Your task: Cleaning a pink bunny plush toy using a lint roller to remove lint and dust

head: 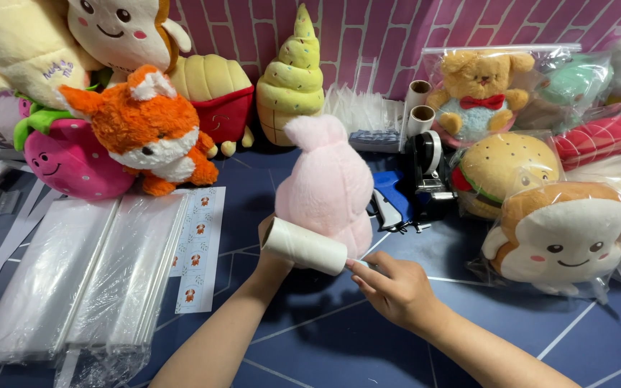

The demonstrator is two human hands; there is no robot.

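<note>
A pink plush toy (328,183) stands upright on the dark blue tabletop (325,338), seen from behind. My left hand (271,251) grips a white lint roller (305,246) held against the toy's lower side. My right hand (389,284) is at the roller's right end, fingertips pinching at the edge of its sheet, just below the toy's base.
Stacks of clear plastic bags (80,276) and a sticker strip (197,248) lie at left. Loose plush toys, among them an orange fox (149,129), stand behind. Bagged plush toys (562,233) crowd the right. A blue tagging gun (391,199) and a tape dispenser (425,172) sit behind the pink toy.
</note>
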